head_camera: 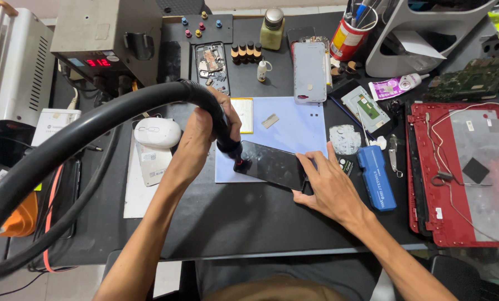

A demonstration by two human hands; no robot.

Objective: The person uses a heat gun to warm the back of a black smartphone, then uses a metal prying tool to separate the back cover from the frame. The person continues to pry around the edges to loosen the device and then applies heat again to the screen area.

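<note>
On the blue mat (294,131), left hand (196,142) grips the hot-air nozzle (230,147) over a phone (271,165), steadied by the right hand's (327,187) spread fingers; heating underway.

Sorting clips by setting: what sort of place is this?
Likely an electronics repair bench: left hand aims a hot-air nozzle at a phone; an opened phone and red laptop shell lie nearby.
</note>
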